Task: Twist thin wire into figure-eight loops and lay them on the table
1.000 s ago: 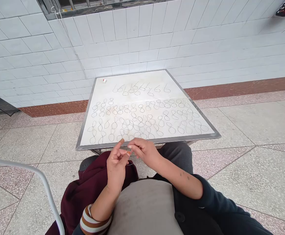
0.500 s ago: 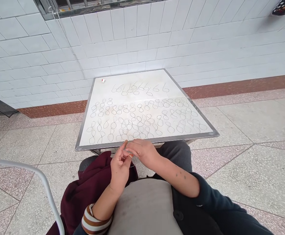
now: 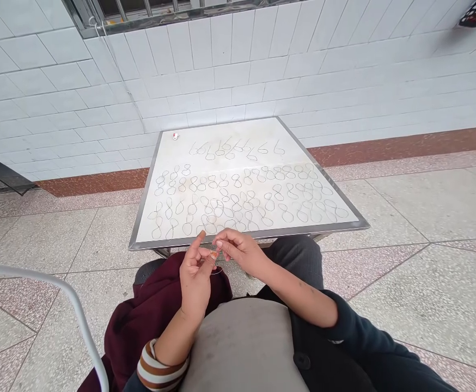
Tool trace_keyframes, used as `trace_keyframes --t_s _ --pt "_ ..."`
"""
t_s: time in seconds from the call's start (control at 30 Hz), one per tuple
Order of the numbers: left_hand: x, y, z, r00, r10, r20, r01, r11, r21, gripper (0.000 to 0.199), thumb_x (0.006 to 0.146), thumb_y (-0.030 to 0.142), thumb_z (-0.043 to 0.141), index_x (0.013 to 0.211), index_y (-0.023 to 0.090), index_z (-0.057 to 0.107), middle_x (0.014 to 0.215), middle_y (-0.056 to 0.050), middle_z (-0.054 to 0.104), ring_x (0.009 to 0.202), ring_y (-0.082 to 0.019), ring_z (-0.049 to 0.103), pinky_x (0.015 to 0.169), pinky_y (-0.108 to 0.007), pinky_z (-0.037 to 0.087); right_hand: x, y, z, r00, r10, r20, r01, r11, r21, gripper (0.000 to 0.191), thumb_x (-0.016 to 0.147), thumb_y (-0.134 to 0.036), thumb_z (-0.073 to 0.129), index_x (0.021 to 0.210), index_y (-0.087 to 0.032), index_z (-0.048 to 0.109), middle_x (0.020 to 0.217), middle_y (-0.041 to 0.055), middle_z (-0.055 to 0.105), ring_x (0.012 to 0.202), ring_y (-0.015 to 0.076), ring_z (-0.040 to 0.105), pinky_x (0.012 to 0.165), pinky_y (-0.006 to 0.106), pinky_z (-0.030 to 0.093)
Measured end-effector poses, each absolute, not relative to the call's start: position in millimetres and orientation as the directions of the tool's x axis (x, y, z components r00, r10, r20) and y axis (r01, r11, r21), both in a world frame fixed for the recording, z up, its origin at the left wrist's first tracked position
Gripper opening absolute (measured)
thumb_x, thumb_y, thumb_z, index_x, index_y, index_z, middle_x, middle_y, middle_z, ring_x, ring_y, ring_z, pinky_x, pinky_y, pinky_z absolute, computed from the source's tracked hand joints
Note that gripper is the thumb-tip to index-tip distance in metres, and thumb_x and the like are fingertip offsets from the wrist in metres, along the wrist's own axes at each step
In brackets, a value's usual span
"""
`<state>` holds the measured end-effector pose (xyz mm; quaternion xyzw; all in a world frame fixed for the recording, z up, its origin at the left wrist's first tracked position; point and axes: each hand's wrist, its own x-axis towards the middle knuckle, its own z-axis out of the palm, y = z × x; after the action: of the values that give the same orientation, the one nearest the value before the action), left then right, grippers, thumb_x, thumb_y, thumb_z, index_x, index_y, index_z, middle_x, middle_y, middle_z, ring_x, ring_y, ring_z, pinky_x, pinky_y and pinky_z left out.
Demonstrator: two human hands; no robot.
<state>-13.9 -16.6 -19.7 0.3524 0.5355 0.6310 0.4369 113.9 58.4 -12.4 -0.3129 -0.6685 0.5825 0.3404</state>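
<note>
My left hand [image 3: 197, 275] is closed in a pinch, thumb against fingers, with one finger pointing up. A thin wire [image 3: 217, 273] curves out below its fingertips in a loop; an orange patch shows at the thumb tip. Just right of it, my right hand [image 3: 242, 251] has thumb and fingers drawn together close to the left fingertips. Whatever sits in the right pinch is too small to make out. Both hands are over my lap, at the near edge of a white table [image 3: 238, 235]. Many thin wire-like figure-eights [image 3: 278, 191] lie on the table, with several 6-shaped pieces [image 3: 263, 148] farther back.
A small red-and-white object [image 3: 175, 136] stands at the table's far left corner. Behind is a white tiled wall [image 3: 238, 81] with a barred window. A grey curved tube [image 3: 74, 305] rises at my left, and dark red cloth [image 3: 140, 321] covers my left leg.
My right hand has opened up a little gap from the left one and its fingertips now pinch together. My left hand has shifted slightly left, and the view has tilted slightly.
</note>
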Motion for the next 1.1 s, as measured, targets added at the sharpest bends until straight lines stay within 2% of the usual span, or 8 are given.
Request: trace_keyframes --t_s 0.13,0.27,0.47,0.53,0.63,0.73,0.87,1.1 --pt "-11.3 -17.8 -19.2 -0.347 0.938 0.019 -0.151 -0.076 0.986 0.054 0.081 0.027 0.069 0.133 0.023 0.055 0.07 0.004 0.056 0.067 -0.011 0.051 0.073 -0.026 0.046 112.2 58.7 -10.2 -0.568 0.807 0.159 0.056 0.23 -0.972 0.019 0.093 -0.034 0.05 0.086 -0.02 0.061 0.072 -0.0023 0.059 0.057 0.0092 0.051 0.059 0.024 0.042" --pt "-10.3 -19.9 -18.3 -0.314 0.949 0.016 -0.14 -0.063 0.988 0.055 0.082 0.028 0.069 0.135 0.025 0.054 0.07 0.005 0.054 0.066 -0.011 0.048 0.07 -0.025 0.044 111.6 58.8 -8.3 -0.533 0.816 0.222 0.075 0.307 -0.949 0.016 0.091 -0.031 0.054 0.082 -0.02 0.062 0.07 -0.0021 0.059 0.062 0.0106 0.052 0.061 0.024 0.042" --pt "-13.9 -18.4 -14.9 -0.439 0.898 0.026 -0.227 -0.138 0.964 0.054 0.08 0.026 0.071 0.133 0.024 0.056 0.073 0.004 0.058 0.066 -0.01 0.051 0.067 -0.024 0.045 116.1 58.2 -12.9 -0.543 0.833 0.107 -0.031 0.108 -0.994 0.021 0.088 -0.04 0.06 0.098 -0.022 0.058 0.086 0.0005 0.058 0.069 0.011 0.054 0.056 0.022 0.047" --pt "-15.2 -17.3 -12.3 -0.493 0.87 0.024 -0.255 -0.17 0.952 0.055 0.08 0.024 0.072 0.133 0.023 0.056 0.074 0.004 0.06 0.07 -0.011 0.055 0.068 -0.023 0.045 115.2 55.8 -16.5 -0.586 0.808 0.064 -0.058 0.038 -0.998 0.023 0.085 -0.04 0.063 0.097 -0.022 0.057 0.085 -0.0001 0.056 0.071 0.0113 0.053 0.057 0.023 0.05" --pt "-16.4 -15.9 -9.4 -0.523 0.852 0.026 -0.272 -0.196 0.942 0.054 0.079 0.022 0.073 0.131 0.024 0.057 0.074 0.004 0.064 0.079 -0.012 0.061 0.079 -0.025 0.047 111.0 50.9 -20.9 -0.625 0.779 0.042 -0.09 -0.018 -0.996 0.022 0.084 -0.041 0.064 0.089 -0.02 0.059 0.079 -0.0007 0.055 0.069 0.0114 0.052 0.056 0.023 0.049" --pt "-17.4 -14.6 -9.5 -0.511 0.86 0.005 -0.285 -0.175 0.942 0.055 0.077 0.023 0.075 0.129 0.023 0.058 0.076 0.003 0.069 0.081 -0.013 0.064 0.085 -0.029 0.048 107.0 48.3 -22.7 -0.599 0.8 0.035 -0.093 -0.026 -0.995 0.023 0.083 -0.042 0.064 0.081 -0.019 0.06 0.071 -0.0022 0.054 0.062 0.0104 0.05 0.053 0.022 0.046" --pt "-19.8 -13.4 -11.9 -0.485 0.874 -0.02 -0.3 -0.145 0.943 0.059 0.074 0.024 0.078 0.13 0.021 0.058 0.082 0.001 0.073 0.084 -0.015 0.066 0.091 -0.034 0.048 106.8 49.9 -23.3 -0.581 0.813 0.037 -0.094 -0.021 -0.995 0.024 0.081 -0.043 0.066 0.08 -0.019 0.061 0.069 -0.0029 0.054 0.06 0.01 0.049 0.053 0.023 0.045" --pt "-22.7 -12.8 -12.8 -0.471 0.882 -0.023 -0.304 -0.137 0.943 0.06 0.074 0.025 0.078 0.13 0.022 0.058 0.083 0.001 0.075 0.084 -0.014 0.067 0.092 -0.033 0.048 108.7 53.6 -24.3 -0.601 0.796 0.069 -0.105 0.006 -0.994 0.024 0.083 -0.042 0.065 0.078 -0.019 0.062 0.068 -0.003 0.053 0.06 0.0096 0.047 0.055 0.023 0.044"
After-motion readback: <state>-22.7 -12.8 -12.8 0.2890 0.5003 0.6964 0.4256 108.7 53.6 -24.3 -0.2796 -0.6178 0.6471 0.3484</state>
